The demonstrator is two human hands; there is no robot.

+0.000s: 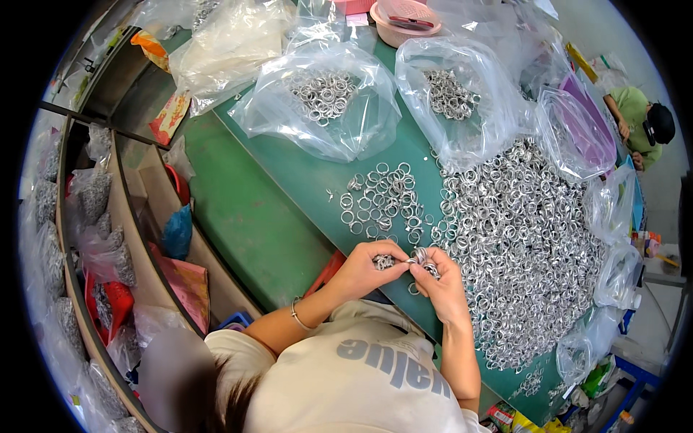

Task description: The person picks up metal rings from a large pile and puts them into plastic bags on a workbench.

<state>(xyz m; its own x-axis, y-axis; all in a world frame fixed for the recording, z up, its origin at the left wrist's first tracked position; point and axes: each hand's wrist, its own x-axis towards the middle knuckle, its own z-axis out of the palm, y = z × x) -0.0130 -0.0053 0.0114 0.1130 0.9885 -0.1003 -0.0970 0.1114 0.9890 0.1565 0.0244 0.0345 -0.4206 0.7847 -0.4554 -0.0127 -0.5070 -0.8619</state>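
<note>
My left hand (361, 270) is closed around several small silver rings (382, 262) at the near edge of the green table. Beside it, almost touching at the fingertips, my right hand (446, 290) also grips silver rings (430, 269). Thumbs and forefingers meet at a ring between the two hands; which hand has hold of it I cannot tell. Just beyond them lies a loose spread of rings (378, 200). A large heap of silver rings (527, 252) covers the table to the right of my right hand.
Two clear plastic bags, a left one (253, 119) and a right one (498, 119), lie open with rings inside. A pink basket (393, 32) stands at the back. Shelves (133, 238) with bagged goods line the left. Another person (635, 119) is at the far right.
</note>
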